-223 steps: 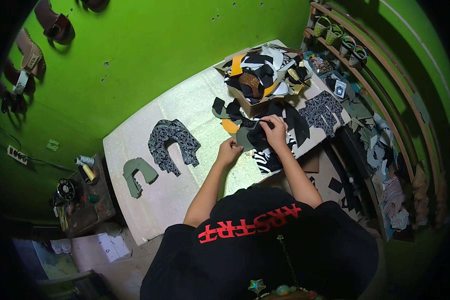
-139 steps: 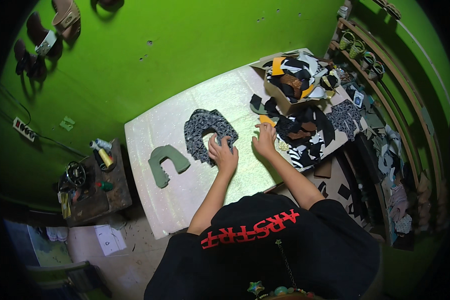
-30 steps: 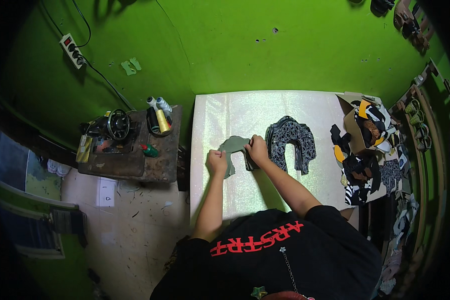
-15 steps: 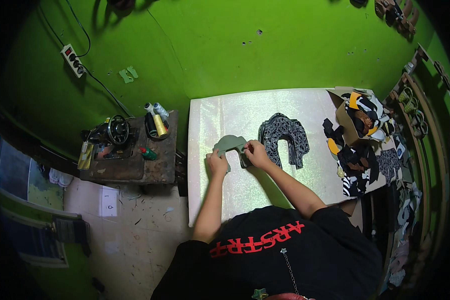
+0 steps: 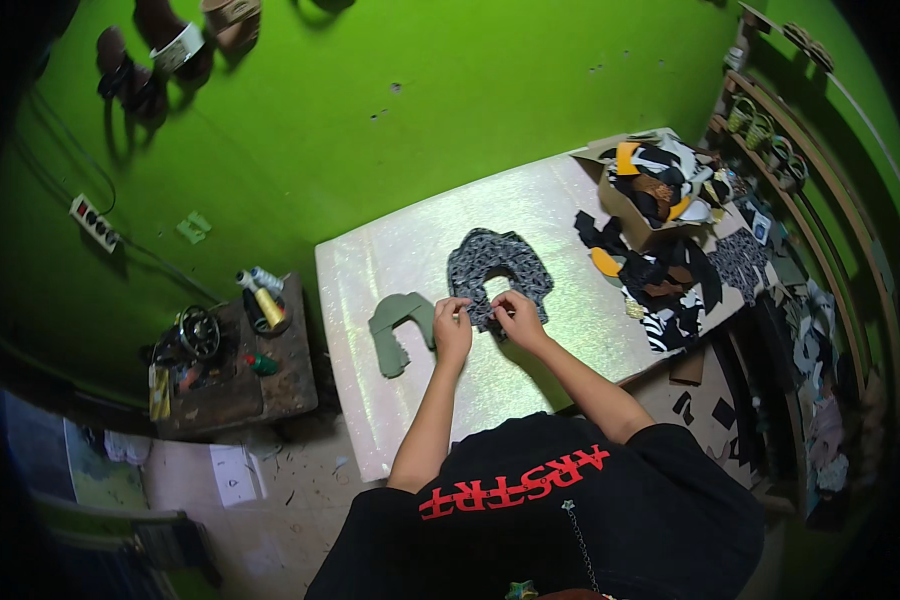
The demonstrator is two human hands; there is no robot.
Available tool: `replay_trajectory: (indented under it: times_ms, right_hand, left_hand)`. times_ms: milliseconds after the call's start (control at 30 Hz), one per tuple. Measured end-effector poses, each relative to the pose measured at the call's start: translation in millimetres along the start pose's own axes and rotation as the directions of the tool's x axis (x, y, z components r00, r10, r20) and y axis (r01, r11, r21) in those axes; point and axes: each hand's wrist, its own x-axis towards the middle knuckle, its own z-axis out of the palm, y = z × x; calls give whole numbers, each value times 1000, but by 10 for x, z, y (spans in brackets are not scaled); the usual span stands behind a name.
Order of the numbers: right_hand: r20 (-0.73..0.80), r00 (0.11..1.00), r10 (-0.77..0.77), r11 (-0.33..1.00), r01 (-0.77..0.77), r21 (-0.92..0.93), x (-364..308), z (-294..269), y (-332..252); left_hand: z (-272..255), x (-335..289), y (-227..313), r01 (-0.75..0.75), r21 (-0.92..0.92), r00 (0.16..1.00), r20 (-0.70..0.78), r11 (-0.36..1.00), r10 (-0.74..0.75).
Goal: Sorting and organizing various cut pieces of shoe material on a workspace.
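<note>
A stack of U-shaped cut pieces (image 5: 475, 250) in a black-and-grey pattern lies on the pale, shiny tabletop (image 5: 410, 240). Both hands are at the lower end of its left leg. My left hand (image 5: 453, 328) has its fingers closed on the outer edge there. With thumb and fingertips pinched, my right hand (image 5: 520, 318) grips the same leg from the inner side, by the opening. The fingers partly hide that end of the stack. To the left of my left hand, green U-shaped pieces (image 5: 402, 306) lie on the table, untouched.
At the table's right end a cardboard box (image 5: 635, 225) overflows with scraps, and more scraps (image 5: 670, 280) are heaped beside it. A sewing machine (image 5: 198, 335) on a worn wooden table (image 5: 270, 375) stands left, with thread cones (image 5: 265, 295). Wooden racks (image 5: 810, 210) line the right.
My hands have let go of the green pieces and moved right to the patterned stack. The green pieces now lie flat. The whole view has turned and shifted.
</note>
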Motion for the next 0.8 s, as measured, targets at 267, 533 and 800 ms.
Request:
replay_trajectory:
  times_ms: [267, 533, 800]
  right_hand:
    - [-130, 987, 93, 995, -90, 34, -15, -1141, 173]
    - [-308, 947, 87, 994, -103, -35, -95, -2260, 535]
    - [-345, 934, 92, 990, -123, -70, -138, -2997, 722]
  left_hand:
    - [986, 19, 625, -42, -134, 987, 151, 990, 62]
    - [1954, -80, 857, -12, -163, 932, 356, 987, 70]
    - [2655, -223, 949, 129, -136, 838, 544, 982, -35]
